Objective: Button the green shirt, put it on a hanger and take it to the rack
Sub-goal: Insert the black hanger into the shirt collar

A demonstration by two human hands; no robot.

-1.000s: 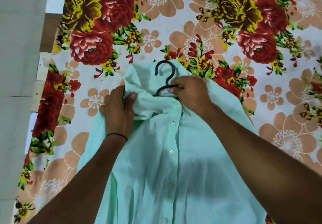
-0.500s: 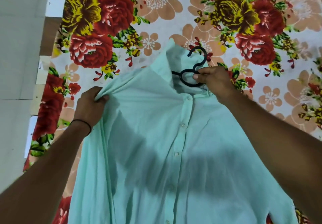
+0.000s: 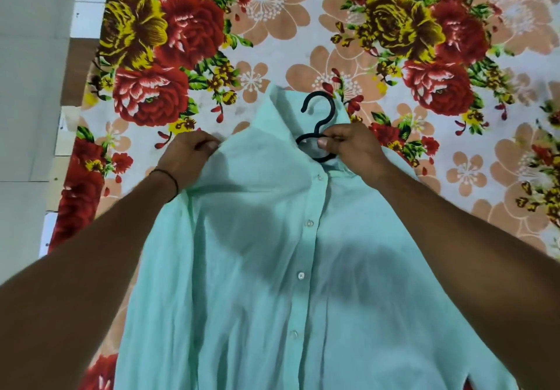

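Head cam: shirt [image 3: 257, 268], pale green, lies front-up on a floral sheet [image 3: 272, 40], neck end away from the person, hem cut off at the bottom of frame. Placket is closed, with white buttons [image 3: 309, 223] in a row down the front. Collar [image 3: 281, 107] is turned up behind the hook of a black hanger [image 3: 317, 131]. Only the hook + small loop show at the neck; the rest is hidden inside the shirt. R hand [image 3: 348, 147] pinches the loop betw. thumb and fingers, right at the neck opening. L hand [image 3: 188, 156] grips a bunch of fabric at the shirt's shoulder, fingers curled. Thin dark band [image 3: 171, 182] on the L wrist. Both forearms [image 3: 454, 238] reach in over the shirt and cover its sides; their shadow falls on the chest. Sheet has big red and yellow roses, peach flowers on white. Left of it is a wood edge [image 3: 79, 65], then pale grey floor [image 3: 30, 101].
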